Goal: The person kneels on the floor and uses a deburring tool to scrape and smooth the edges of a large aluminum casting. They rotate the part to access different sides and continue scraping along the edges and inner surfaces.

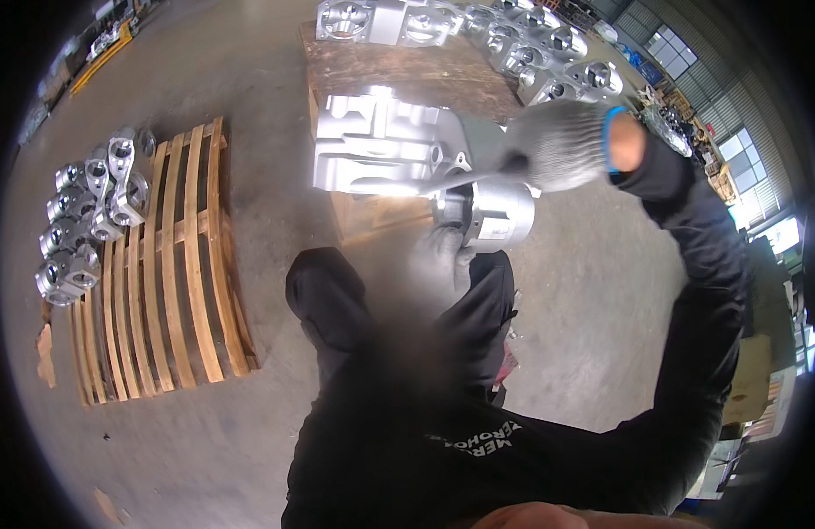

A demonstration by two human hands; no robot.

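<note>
I judge I'm mid-way through dressing the large aluminium casting (381,145) on the wooden bench (399,66): my left hand (438,256), just below that casting, wraps closed around its round end housing (494,212), and my right hand (557,145), at the casting's right edge, grips a slim hand tool (465,179) whose tip touches the casting. The next stroke, I judge, calls for a steady brace. Left of the casting lies 1 wooden pallet (174,264) with about 9 small castings (90,212); behind it, roughly 8 finished castings (504,40).
</note>
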